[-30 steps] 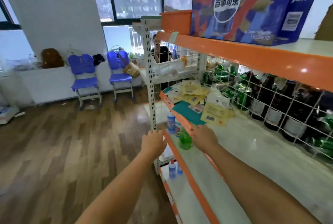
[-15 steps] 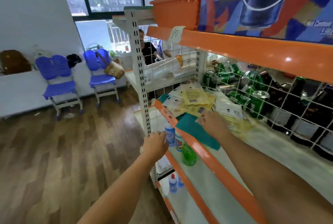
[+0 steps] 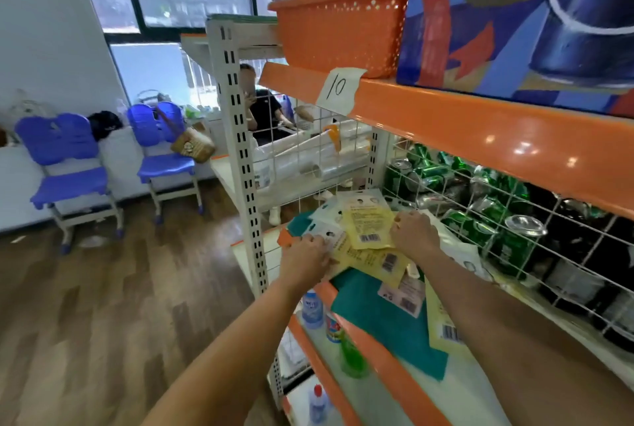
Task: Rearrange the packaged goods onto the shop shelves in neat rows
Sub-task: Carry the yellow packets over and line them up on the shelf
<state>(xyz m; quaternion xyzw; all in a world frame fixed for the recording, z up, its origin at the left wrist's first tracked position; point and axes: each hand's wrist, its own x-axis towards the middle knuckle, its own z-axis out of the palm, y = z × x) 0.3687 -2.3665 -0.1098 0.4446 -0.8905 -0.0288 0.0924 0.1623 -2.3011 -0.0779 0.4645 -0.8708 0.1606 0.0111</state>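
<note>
A loose heap of flat yellow and white packets (image 3: 368, 232) lies on a teal mat (image 3: 384, 319) at the left end of the middle shelf (image 3: 387, 370). My left hand (image 3: 305, 259) rests on the heap's left side, fingertips on a white packet (image 3: 324, 232). My right hand (image 3: 413, 233) lies on the right side, fingers curled over the edge of a yellow packet with a barcode. More packets (image 3: 442, 326) lie scattered to the right along the shelf.
A wire grid (image 3: 514, 220) backs the shelf, with green cans and dark bottles behind it. Above sit an orange basket (image 3: 343, 28) and a blue cola carton (image 3: 521, 17). Small bottles (image 3: 312, 309) stand on the lower shelf. Two blue chairs (image 3: 68, 165) and a seated person (image 3: 264, 106) are beyond.
Both hands have moved forward and up onto the packet heap; the left hand left the shelf's upright post. The camera has come closer to the shelf.
</note>
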